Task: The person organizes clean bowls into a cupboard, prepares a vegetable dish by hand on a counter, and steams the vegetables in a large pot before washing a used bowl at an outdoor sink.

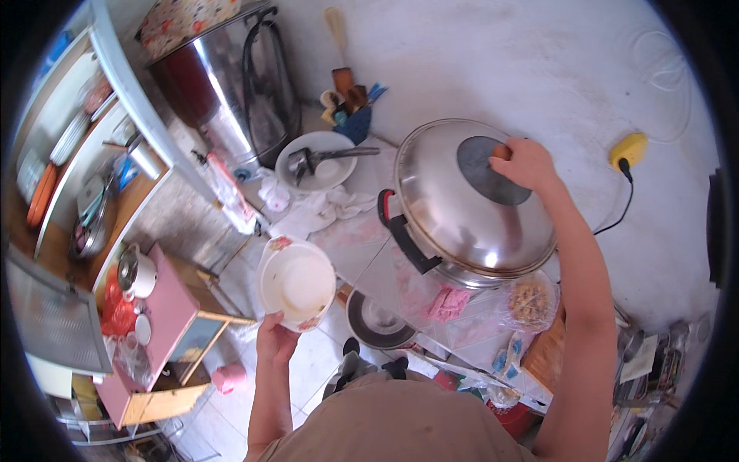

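My left hand (pixel 278 341) grips the near rim of a white bowl (pixel 299 287) with floral patches on its edge, held tilted over the floor to the left of the counter. Its inside shows a few small yellowish-brown stains. With my right hand (pixel 526 164) I grasp the brown knob of a domed steel lid (pixel 439 196), which has a dark glass window. The lid covers a large steel pan (pixel 473 278) with a black side handle (pixel 413 242). Whether the lid is raised at the far side cannot be seen.
A pink cloth (pixel 448 303), a bagged food item (pixel 528 303) and a wooden board (pixel 545 352) lie near the pan. Behind are a basin (pixel 317 161) holding a ladle and a tall steel container (pixel 222 92). Below the counter edge sits a dark frying pan (pixel 378 323).
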`<state>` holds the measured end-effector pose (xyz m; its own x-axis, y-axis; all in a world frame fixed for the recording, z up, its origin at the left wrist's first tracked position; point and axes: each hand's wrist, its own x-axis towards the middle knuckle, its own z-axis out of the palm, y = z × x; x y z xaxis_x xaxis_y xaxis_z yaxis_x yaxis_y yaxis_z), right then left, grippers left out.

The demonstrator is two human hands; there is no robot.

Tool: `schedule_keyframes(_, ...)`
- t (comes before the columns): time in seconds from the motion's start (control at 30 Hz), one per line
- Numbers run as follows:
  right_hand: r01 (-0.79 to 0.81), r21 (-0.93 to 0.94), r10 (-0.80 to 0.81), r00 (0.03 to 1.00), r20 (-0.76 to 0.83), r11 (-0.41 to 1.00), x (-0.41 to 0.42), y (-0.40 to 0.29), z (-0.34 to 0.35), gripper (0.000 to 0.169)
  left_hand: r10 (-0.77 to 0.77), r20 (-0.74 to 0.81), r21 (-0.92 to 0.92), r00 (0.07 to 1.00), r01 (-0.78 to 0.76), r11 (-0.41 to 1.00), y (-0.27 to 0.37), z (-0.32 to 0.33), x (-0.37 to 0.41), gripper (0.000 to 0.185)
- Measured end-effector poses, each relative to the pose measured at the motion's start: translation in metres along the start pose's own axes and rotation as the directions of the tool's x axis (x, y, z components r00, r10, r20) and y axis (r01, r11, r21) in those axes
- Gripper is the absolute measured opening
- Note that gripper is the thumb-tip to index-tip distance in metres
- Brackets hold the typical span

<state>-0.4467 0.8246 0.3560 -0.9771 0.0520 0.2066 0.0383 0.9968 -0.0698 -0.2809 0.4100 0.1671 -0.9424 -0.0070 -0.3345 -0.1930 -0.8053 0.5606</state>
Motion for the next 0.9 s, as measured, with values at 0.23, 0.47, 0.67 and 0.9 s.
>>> schedule_keyframes(0.23,0.029,0.014,-0.029,1.0,-0.01,0.999,-0.01,0.018,0.002,0.038,-0.038,0.036,0.012,0.999,0.038,0.999,-0.025,-0.008,-0.01,0.063)
schedule_keyframes(0.47,0.136,-0.045,-0.135,0.991,0.017,0.99,-0.003,0.008,0.007,0.043,-0.033,0.018,0.007,0.999,0.032,0.999,-0.033,-0.013,-0.032,0.062)
schedule_keyframes(0.67,0.137,-0.016,-0.138,0.989,-0.059,0.99,-0.014,0.02,0.01,0.048,-0.127,-0.072,0.015,0.989,0.129,0.992,-0.044,-0.015,-0.017,0.056)
schedule_keyframes(0.9,0.034,0.299,0.081,0.928,-0.364,0.954,-0.114,0.051,-0.03,0.048,-0.368,0.004,0.13,0.93,0.364,0.922,-0.052,-0.035,0.011,0.056)
